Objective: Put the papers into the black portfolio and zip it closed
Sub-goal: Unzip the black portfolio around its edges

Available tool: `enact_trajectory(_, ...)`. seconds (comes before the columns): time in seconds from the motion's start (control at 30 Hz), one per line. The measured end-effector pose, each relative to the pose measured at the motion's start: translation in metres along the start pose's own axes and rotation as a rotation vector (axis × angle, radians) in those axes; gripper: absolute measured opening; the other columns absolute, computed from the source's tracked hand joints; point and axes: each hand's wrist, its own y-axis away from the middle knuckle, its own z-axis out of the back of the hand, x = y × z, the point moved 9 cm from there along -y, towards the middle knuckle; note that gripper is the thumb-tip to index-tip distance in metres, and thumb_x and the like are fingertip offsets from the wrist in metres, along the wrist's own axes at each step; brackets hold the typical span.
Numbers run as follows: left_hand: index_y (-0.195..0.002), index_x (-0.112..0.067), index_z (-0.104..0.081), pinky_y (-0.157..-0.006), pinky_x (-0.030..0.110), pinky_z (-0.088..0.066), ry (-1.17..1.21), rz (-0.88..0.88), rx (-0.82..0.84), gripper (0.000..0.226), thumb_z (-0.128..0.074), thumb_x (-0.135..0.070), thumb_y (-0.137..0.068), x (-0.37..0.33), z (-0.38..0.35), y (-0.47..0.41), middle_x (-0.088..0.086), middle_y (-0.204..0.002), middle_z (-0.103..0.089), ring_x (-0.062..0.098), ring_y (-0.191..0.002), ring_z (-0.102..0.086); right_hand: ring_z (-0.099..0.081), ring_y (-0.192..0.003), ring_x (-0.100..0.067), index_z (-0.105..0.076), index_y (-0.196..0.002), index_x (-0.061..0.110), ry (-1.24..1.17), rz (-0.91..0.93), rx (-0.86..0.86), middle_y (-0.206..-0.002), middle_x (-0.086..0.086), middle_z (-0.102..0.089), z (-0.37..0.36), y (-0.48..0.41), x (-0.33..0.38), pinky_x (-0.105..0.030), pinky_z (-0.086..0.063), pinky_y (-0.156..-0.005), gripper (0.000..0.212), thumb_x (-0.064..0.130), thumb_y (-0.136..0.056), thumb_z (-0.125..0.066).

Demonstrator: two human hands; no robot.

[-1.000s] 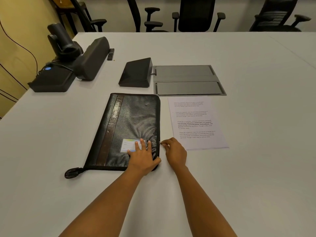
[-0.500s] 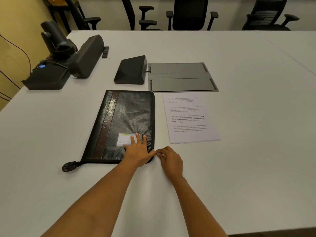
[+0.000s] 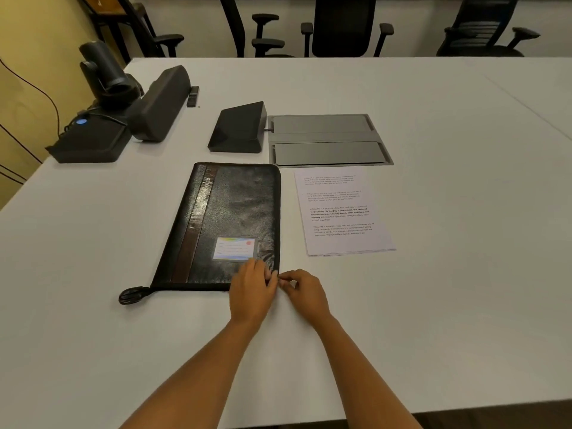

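The black portfolio (image 3: 229,218) lies flat and closed on the white table, with a brown stripe, a card window and a loop handle (image 3: 131,295) at its near left corner. My left hand (image 3: 252,292) rests palm down on the portfolio's near right corner. My right hand (image 3: 305,291) sits just right of that corner, thumb and forefinger pinched on the small zipper pull, which is barely visible. A stack of printed papers (image 3: 340,212) lies on the table to the right of the portfolio, apart from it.
Behind the portfolio stand a dark wedge-shaped device (image 3: 240,130) and a grey hatch panel (image 3: 328,139) set in the table. A camera, speaker bar and black base (image 3: 89,144) occupy the far left. Office chairs (image 3: 339,26) line the far edge.
My right hand has drawn the zipper pull along the portfolio's right edge toward me, down to the near right corner. My left hand slid nearer too, and the view shifted slightly.
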Motion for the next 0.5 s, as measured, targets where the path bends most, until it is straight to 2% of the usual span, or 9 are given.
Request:
enact_trajectory(0.07,-0.076,-0.009,-0.065,-0.069,0.034,-0.051,0.056,0.241,0.14,0.039,-0.05,-0.041,-0.093,0.019,-0.016,0.019,0.008,-0.084,-0.068,0.028,-0.081,-0.066,-0.059,-0.097,-0.012,-0.07,-0.105,0.02,-0.032,-0.012,0.042,-0.109,-0.001,-0.069,-0.001,-0.002,0.0,-0.016,-0.043,-0.081,0.02,0.025,-0.088,-0.06)
enact_trajectory(0.17,-0.077,-0.005,-0.07,-0.07,0.034,-0.052,0.194,0.488,0.261,0.051,-0.049,-0.049,-0.092,0.03,-0.031,0.033,0.013,-0.082,-0.071,0.03,-0.079,-0.068,-0.058,-0.091,-0.006,-0.072,-0.103,0.017,-0.078,-0.016,0.093,-0.109,-0.003,-0.07,0.0,-0.004,-0.001,-0.003,-0.04,-0.072,0.019,0.021,-0.085,-0.065)
enact_trajectory(0.27,-0.074,-0.002,-0.072,-0.07,0.037,-0.058,0.336,0.521,0.234,0.047,-0.054,-0.042,-0.092,0.022,-0.033,0.027,0.016,-0.078,-0.072,0.03,-0.074,-0.07,-0.057,-0.083,0.001,-0.073,-0.102,0.017,-0.061,-0.006,0.132,-0.108,-0.004,-0.07,0.0,-0.005,-0.002,0.003,-0.039,-0.068,0.02,0.015,-0.084,-0.065)
enact_trajectory(0.37,-0.062,-0.005,-0.067,-0.066,0.04,-0.06,0.494,0.576,0.213,0.042,-0.057,-0.033,-0.092,0.022,-0.039,0.026,0.016,-0.071,-0.072,0.03,-0.064,-0.07,-0.05,-0.072,0.008,-0.072,-0.105,0.018,-0.045,-0.01,0.172,-0.109,-0.005,-0.069,0.0,-0.008,-0.002,0.003,-0.037,-0.065,0.022,0.014,-0.085,-0.063)
enact_trajectory(0.43,-0.059,-0.009,-0.063,-0.056,0.033,-0.06,0.595,0.632,0.188,0.04,-0.059,-0.03,-0.092,0.025,-0.043,0.03,0.01,-0.063,-0.069,0.022,-0.049,-0.064,-0.051,-0.078,0.003,-0.07,-0.108,0.017,-0.04,-0.02,0.223,-0.112,-0.007,-0.068,-0.003,-0.009,-0.002,-0.003,-0.037,-0.07,0.024,0.014,-0.086,-0.062)
enact_trajectory(0.5,-0.059,-0.009,-0.064,-0.05,0.029,-0.057,0.673,0.674,0.155,0.037,-0.06,-0.027,-0.091,0.026,-0.046,0.033,0.006,-0.057,-0.066,0.017,-0.043,-0.06,-0.053,-0.091,-0.006,-0.068,-0.111,0.016,-0.034,-0.03,0.275,-0.116,-0.007,-0.066,-0.005,-0.009,-0.001,-0.012,-0.038,-0.078,0.025,0.015,-0.088,-0.059)
